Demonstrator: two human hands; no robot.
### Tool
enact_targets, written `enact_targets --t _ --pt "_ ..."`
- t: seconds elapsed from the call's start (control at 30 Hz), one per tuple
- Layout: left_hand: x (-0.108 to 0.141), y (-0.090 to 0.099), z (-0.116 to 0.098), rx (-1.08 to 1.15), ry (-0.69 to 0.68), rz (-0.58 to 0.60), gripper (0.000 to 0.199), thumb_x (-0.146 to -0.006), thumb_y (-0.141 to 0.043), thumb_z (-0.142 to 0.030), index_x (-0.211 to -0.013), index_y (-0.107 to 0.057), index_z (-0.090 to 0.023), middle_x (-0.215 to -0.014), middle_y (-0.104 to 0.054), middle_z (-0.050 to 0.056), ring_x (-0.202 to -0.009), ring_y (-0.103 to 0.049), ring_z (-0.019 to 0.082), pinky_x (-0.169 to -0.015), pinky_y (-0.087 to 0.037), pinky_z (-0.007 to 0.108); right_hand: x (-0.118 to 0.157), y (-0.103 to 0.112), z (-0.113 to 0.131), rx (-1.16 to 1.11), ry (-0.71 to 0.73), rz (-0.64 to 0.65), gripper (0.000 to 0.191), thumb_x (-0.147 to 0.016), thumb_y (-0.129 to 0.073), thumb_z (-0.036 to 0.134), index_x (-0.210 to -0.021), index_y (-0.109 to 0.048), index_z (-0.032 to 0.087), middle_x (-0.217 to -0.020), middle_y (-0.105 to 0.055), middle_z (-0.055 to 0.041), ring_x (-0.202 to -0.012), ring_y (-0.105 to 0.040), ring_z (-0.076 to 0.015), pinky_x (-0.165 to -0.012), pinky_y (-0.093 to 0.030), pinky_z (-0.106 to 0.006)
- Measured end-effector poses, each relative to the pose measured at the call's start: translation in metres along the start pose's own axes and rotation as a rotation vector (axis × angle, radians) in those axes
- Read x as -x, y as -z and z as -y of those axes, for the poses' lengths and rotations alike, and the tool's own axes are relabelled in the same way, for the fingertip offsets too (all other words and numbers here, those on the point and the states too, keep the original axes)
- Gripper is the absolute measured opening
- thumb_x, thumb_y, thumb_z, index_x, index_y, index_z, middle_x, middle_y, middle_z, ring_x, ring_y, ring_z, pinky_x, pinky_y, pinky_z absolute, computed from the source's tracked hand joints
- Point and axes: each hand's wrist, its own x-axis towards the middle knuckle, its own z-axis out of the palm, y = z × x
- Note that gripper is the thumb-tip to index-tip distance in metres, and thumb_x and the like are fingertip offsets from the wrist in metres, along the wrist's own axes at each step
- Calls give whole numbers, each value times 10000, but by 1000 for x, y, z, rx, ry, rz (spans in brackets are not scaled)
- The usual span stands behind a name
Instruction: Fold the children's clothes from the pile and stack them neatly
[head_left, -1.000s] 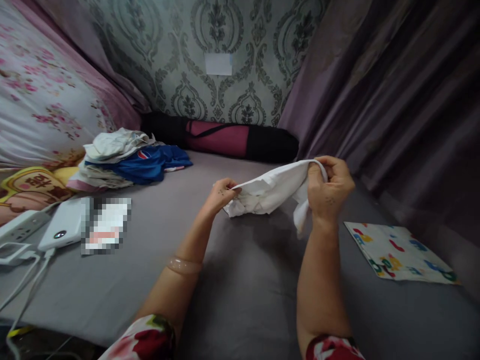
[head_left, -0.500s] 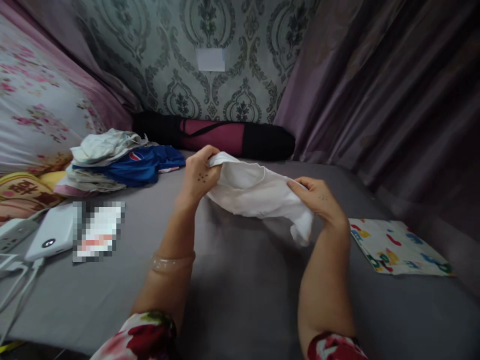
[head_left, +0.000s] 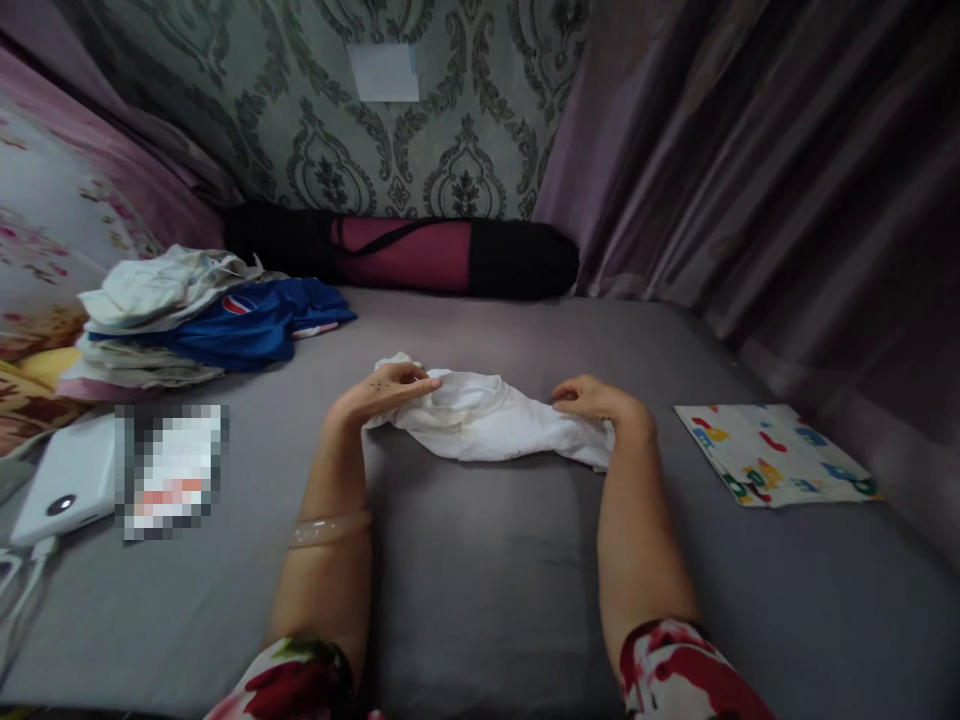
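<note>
A crumpled white shirt (head_left: 480, 425) lies on the grey sheet in front of me, its round neck opening towards the far side. At its left end my left hand (head_left: 390, 390) is closed on the cloth, thumb stretched along the neckline and fingers curled behind. My right hand (head_left: 600, 400) is bent over the shirt's right shoulder, thumb and fingertips together at the upper edge; the cloth under the palm is partly hidden.
A pile of folded clothes (head_left: 172, 290) with a blue garment is at the left back. A white power bank (head_left: 71, 480) with cables sits at left beside a blurred packet (head_left: 176, 470). A patterned folded cloth (head_left: 780, 455) lies right. A long black-and-maroon bag (head_left: 420, 255) lies along the wall.
Both hands have lowered the white shirt from the air onto the sheet. It now lies flatter and bunched, and the camera view has shifted slightly.
</note>
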Motion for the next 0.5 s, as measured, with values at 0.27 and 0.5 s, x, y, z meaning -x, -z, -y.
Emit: enact_targets --t 0.27,0.5 --pt "10 33 7 -27 152 129 413 -515 -845 -284 -901 -727 -200 -806 -694 36 -656 -597 153 -541 -395 209 -23 -43 34 -28 307 -87 226 -865 -518 253 -873 -741 222 -935 -745 -49 -835 -651 -210 -755 -482 -295" --pt "9 36 14 -152 91 38 253 -517 -754 -217 -757 -678 -200 -680 -597 -13 -582 -503 130 -517 -358 214 -20 -41 31 -82 266 26 262 -802 -582 428 -744 -676 191 -655 -634 5 -591 -537 -136 -538 -381 -241"
